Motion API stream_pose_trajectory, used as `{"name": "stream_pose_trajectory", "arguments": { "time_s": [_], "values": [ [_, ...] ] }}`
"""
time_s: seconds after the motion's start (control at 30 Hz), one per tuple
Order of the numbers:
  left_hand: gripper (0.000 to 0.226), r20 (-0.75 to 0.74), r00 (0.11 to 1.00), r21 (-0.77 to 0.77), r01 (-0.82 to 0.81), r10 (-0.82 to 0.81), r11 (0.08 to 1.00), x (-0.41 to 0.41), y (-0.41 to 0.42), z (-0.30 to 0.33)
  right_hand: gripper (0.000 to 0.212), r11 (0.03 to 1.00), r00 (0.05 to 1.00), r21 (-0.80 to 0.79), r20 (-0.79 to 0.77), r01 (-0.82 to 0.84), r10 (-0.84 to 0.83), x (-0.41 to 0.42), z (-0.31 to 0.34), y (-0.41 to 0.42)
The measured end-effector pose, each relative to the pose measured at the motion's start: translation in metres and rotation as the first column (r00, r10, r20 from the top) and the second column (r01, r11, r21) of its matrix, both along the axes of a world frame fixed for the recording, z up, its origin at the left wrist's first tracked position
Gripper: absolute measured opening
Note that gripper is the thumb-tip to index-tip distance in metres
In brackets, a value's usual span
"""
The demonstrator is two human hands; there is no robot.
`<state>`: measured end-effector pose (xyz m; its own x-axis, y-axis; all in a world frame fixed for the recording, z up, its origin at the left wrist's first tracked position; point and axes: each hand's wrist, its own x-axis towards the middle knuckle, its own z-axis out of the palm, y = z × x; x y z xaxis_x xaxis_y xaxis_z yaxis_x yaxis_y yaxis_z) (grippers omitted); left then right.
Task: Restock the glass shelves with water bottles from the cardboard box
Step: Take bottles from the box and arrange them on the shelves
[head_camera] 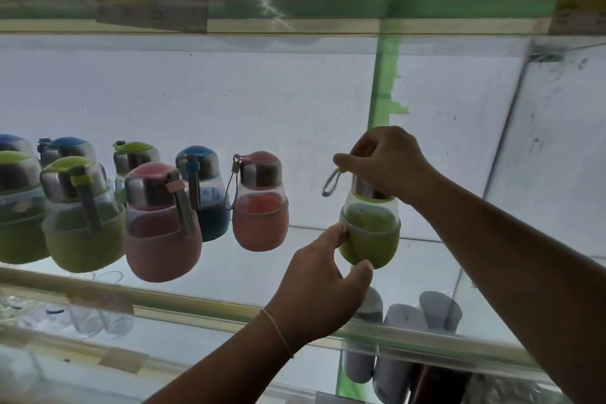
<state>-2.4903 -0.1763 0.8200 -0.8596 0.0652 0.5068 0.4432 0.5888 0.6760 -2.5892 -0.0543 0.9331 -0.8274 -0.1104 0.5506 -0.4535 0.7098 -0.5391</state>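
Right hand (387,164) and left hand (323,289): a green bottle (370,233) is being held by cap and base, being set on the glass shelf (196,303) right of eight stocked bottles. Space is being left; the box is not being shown.

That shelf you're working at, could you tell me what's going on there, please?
A person is placing a green water bottle on the glass shelf. The left hand cups its sleeved base; the right hand grips the cap from above. It sits to the right of a cluster of green, pink and blue bottles already standing there, apart from them.
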Motion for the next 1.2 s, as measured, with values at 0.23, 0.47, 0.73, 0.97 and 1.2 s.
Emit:
{"name": "stream_pose_trajectory", "arguments": {
  "time_s": [0.23, 0.47, 0.73, 0.97, 1.2],
  "values": [
    [0.065, 0.027, 0.999, 0.024, 0.026, -0.027, 0.999, 0.000, 0.000, 0.000, 0.020, 0.981, 0.993, -0.195, 0.112, -0.017, 0.039, -0.006, 0.001, 0.001],
    [0.070, 0.068, 0.995, 0.003, 0.076, -0.076, 0.997, 0.002, -0.002, 0.002, 0.005, 0.984, 0.976, -0.157, 0.186, -0.087, 0.116, -0.004, -0.002, 0.007],
    [0.080, 0.174, 0.967, -0.019, 0.195, -0.188, 0.981, -0.001, -0.006, 0.003, 0.074, 0.980, 0.949, -0.187, 0.290, -0.067, 0.121, 0.005, -0.009, 0.032],
    [0.085, 0.217, 0.948, -0.061, 0.251, -0.233, 0.966, -0.004, -0.004, 0.006, 0.071, 0.953, 0.963, -0.298, 0.242, -0.046, 0.122, 0.012, -0.021, 0.042],
    [0.094, 0.273, 0.921, -0.142, 0.324, -0.278, 0.935, -0.007, -0.002, 0.007, 0.068, 0.966, 0.976, -0.259, 0.213, 0.007, 0.050, 0.009, -0.022, 0.041]
  ]
}}
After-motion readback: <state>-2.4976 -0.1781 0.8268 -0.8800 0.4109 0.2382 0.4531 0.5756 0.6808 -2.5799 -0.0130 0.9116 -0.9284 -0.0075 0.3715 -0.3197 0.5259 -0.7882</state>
